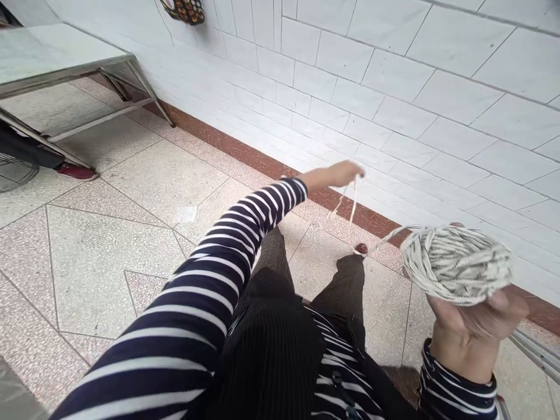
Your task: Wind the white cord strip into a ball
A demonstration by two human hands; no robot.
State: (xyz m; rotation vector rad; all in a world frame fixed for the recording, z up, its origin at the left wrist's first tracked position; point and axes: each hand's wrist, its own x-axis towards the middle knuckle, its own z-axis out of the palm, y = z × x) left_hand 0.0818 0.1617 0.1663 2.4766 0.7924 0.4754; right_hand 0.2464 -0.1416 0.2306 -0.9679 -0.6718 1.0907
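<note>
A wound ball of off-white cord [457, 265] rests in my right hand [476, 318] at the right, palm up, with the fingers curled around it from below. From the ball a loose strand runs left and sags low in front of my legs. My left hand [343, 173] reaches forward near the wall, fingers pinched together on the cord's free part. Two lengths of the strand [353, 204] hang down from those fingers. The fingertips are small and slightly blurred.
A white tiled wall [394, 76] stands in front, with a red-brown skirting [227, 146] at its foot. At the left is a metal-framed table [65, 49], with another person's shoe [76, 171] below. A white paper scrap [187, 214] lies on the speckled floor. A patterned bag [186, 10] hangs above.
</note>
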